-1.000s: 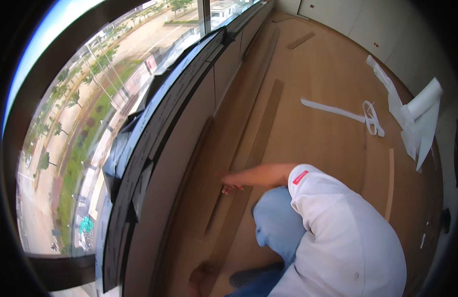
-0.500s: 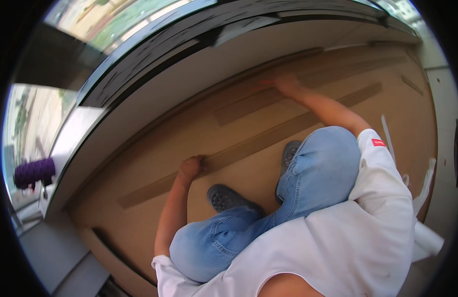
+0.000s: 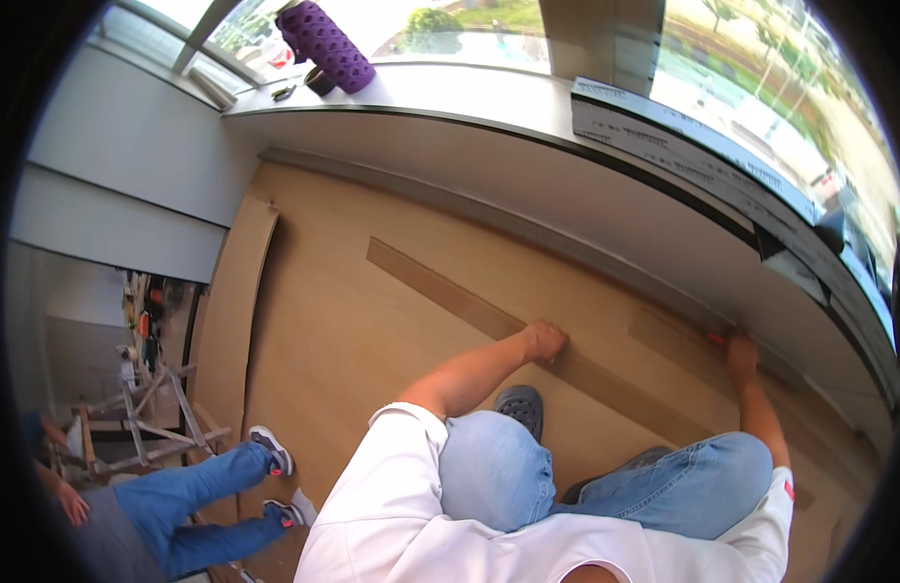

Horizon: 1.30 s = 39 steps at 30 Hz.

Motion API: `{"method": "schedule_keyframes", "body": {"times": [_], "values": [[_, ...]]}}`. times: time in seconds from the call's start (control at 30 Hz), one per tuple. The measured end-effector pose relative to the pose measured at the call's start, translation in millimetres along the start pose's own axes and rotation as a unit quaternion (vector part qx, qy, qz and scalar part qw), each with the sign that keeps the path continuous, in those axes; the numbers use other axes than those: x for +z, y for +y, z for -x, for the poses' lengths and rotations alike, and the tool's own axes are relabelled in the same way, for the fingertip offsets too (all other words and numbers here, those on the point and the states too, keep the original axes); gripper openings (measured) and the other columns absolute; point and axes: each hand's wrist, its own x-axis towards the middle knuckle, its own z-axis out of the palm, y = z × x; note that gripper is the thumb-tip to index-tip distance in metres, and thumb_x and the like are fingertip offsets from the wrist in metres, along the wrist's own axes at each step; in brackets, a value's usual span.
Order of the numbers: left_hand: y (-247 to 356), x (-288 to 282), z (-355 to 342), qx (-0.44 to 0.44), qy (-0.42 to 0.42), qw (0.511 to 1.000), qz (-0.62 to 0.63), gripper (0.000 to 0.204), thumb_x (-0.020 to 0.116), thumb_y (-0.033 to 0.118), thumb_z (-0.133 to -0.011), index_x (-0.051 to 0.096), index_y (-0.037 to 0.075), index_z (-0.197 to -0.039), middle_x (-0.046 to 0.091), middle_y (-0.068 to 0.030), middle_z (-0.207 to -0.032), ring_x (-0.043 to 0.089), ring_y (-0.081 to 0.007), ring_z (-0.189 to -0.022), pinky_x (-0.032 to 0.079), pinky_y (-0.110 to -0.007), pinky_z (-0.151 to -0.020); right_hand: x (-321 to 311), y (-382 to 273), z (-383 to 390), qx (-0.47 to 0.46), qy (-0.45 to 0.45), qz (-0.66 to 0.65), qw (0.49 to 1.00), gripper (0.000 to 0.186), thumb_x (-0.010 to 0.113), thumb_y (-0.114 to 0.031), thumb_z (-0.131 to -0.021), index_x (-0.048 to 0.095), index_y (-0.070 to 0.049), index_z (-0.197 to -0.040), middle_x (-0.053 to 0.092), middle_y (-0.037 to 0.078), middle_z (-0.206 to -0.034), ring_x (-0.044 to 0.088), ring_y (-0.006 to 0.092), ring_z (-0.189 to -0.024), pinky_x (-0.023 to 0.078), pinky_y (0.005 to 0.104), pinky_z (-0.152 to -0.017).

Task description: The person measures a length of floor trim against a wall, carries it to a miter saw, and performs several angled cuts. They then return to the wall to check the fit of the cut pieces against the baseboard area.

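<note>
A long, flat brown strip [image 3: 450, 296] lies slantwise on the brown-covered floor in front of my feet. My left hand [image 3: 544, 342] is closed at the strip's far edge, its knuckles up and its fingertips hidden. Farther right, close to the foot of the low wall, my right hand [image 3: 743, 352] is closed around a small red-tipped thing [image 3: 716, 337], too blurred to name. Beneath and beside that hand lies a second brown strip [image 3: 664, 338], roughly parallel to the wall.
A white low wall [image 3: 528, 160] runs along the far side. On its sill stand a purple bottle [image 3: 326, 47], a roll of tape [image 3: 320, 81] and long wrapped pieces [image 3: 683, 146]. A co-worker in blue jeans [image 3: 192, 496] is at lower left, near a stepladder [image 3: 149, 418].
My view has swung left, bringing the co-worker, the stepladder and the left-hand corner into sight. My left hand stays at the long strip; my right hand still holds the red-tipped thing near the wall.
</note>
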Motion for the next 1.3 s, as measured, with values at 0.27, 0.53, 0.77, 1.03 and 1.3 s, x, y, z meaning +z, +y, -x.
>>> {"method": "schedule_keyframes", "body": {"times": [0.27,0.53,0.77,1.03,1.3], "values": [[35,-10,25,0.047,0.007,0.996,0.071,0.033,0.066,0.007,-0.074,0.068,0.005,-0.107,0.071,-0.0202,-0.101,0.068,-0.0376,-0.099,0.054,-0.046,-0.085,-6,39,56,-0.143,0.063,-0.348,0.924,0.025,0.070,-0.018,-0.081,0.066,-0.005,-0.103,0.065,0.018,-0.101,0.065,0.0382,-0.089,0.054,0.0469,-0.074],[59,-47,32,0.049,-0.039,0.987,0.150,0.033,0.071,0.011,-0.072,0.070,0.008,-0.105,0.071,-0.0182,-0.104,0.066,-0.0374,-0.104,0.053,-0.046,-0.088,11,-3,153,-0.246,-0.013,-0.189,0.951,0.016,0.076,-0.021,-0.077,0.072,-0.010,-0.087,0.069,0.013,-0.090,0.066,0.0343,-0.085,0.054,0.0452,-0.073],[20,-82,23,0.051,0.120,0.979,0.155,0.029,0.066,0.008,-0.074,0.071,0.009,-0.103,0.067,-0.0150,-0.107,0.064,-0.0358,-0.105,0.054,-0.047,-0.086,-30,2,173,-0.101,-0.089,-0.342,0.930,0.022,0.076,-0.026,-0.077,0.073,-0.007,-0.086,0.069,0.018,-0.081,0.068,0.0372,-0.078,0.053,0.0456,-0.071],[-102,-85,31,-0.131,0.272,0.952,0.052,0.026,0.062,0.006,-0.075,0.071,0.010,-0.100,0.065,-0.0125,-0.104,0.059,-0.0338,-0.110,0.048,-0.048,-0.095,33,103,188,-0.126,-0.040,-0.145,0.981,0.025,0.079,-0.027,-0.074,0.069,-0.005,-0.080,0.068,0.020,-0.085,0.067,0.0396,-0.081,0.052,0.0474,-0.070],[-76,-71,22,-0.096,0.439,0.888,-0.098,0.029,0.055,0.006,-0.081,0.067,0.004,-0.107,0.064,-0.0181,-0.113,0.055,-0.0341,-0.118,0.039,-0.046,-0.107,12,49,135,-0.107,-0.007,-0.046,0.993,0.015,0.075,-0.017,-0.074,0.066,-0.007,-0.079,0.067,0.018,-0.082,0.066,0.0384,-0.076,0.052,0.0490,-0.065]]}}
